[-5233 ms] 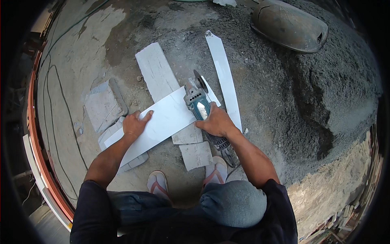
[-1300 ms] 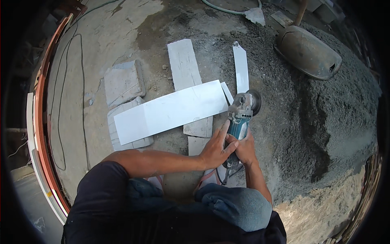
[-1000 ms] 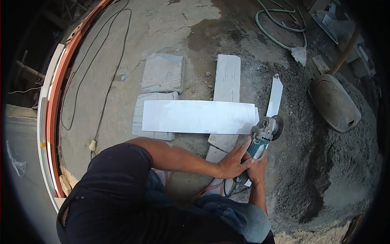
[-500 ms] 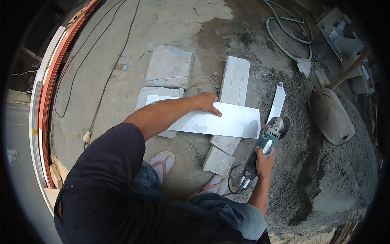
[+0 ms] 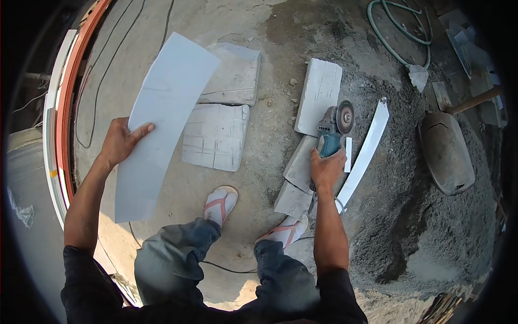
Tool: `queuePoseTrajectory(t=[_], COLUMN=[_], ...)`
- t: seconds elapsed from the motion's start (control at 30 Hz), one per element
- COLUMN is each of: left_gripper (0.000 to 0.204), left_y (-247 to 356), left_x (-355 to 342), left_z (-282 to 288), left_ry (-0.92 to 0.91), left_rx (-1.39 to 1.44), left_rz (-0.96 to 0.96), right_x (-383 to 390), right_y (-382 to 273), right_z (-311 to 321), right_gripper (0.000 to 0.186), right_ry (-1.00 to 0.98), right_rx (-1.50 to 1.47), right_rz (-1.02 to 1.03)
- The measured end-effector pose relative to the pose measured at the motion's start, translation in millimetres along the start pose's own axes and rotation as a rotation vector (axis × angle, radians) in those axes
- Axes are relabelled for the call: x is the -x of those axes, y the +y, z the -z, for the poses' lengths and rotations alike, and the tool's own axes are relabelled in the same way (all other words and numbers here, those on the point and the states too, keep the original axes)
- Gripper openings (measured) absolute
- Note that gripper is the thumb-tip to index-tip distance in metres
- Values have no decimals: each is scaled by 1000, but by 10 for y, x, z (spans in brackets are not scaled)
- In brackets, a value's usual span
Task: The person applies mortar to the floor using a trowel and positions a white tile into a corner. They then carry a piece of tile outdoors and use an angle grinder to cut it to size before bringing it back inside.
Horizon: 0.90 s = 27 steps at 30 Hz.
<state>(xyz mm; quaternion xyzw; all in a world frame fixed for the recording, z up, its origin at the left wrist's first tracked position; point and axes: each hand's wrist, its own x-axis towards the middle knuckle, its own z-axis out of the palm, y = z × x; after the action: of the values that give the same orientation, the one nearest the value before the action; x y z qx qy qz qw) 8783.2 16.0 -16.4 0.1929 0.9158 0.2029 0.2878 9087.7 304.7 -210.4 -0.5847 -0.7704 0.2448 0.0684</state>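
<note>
My left hand (image 5: 121, 143) grips the left edge of a long white tile (image 5: 164, 124), thumb on its face. The tile is held up at a slant, partly in front of two pale blocks, a far one (image 5: 232, 73) and a nearer one (image 5: 216, 137). In my right hand (image 5: 328, 168) is an angle grinder (image 5: 329, 143), its disc (image 5: 346, 117) turned up and away from the tile. Under the grinder runs a row of pale blocks (image 5: 319, 89). A long narrow white strip (image 5: 369, 148) and a short one (image 5: 348, 154) lie to its right.
A heap of grey sand or mortar (image 5: 426, 232) spreads along the right, with a shovel (image 5: 447, 154) on it. A green hose (image 5: 377, 38) coils at the far right. Dark cables (image 5: 110, 65) cross the floor at left, beside stacked long boards (image 5: 65, 129).
The white tile has been lifted off the blocks and swung left in my left hand. My right hand has drawn the grinder left, over the block row. A short white strip now shows there.
</note>
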Motion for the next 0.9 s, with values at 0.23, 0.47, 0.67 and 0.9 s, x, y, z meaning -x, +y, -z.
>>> queuePoseTrajectory(t=[0.23, 0.47, 0.67, 0.9], left_gripper=[28, 23, 26, 35], left_y=[-1705, -2291, -2156, -2046], left_x=[2145, 3985, 4583, 4750], left_z=[541, 593, 472, 1233], left_ry=[248, -100, -147, -47], left_rx=[85, -182, 190, 262], left_rz=[326, 755, 979, 972], right_x=[65, -145, -67, 1117], right_y=[-570, -367, -350, -1274], right_z=[-299, -357, -132, 1117], right_gripper=[82, 91, 109, 88], right_ry=[35, -161, -184, -489], right_rx=[185, 44, 128, 360], right_rz=[-119, 57, -31, -48])
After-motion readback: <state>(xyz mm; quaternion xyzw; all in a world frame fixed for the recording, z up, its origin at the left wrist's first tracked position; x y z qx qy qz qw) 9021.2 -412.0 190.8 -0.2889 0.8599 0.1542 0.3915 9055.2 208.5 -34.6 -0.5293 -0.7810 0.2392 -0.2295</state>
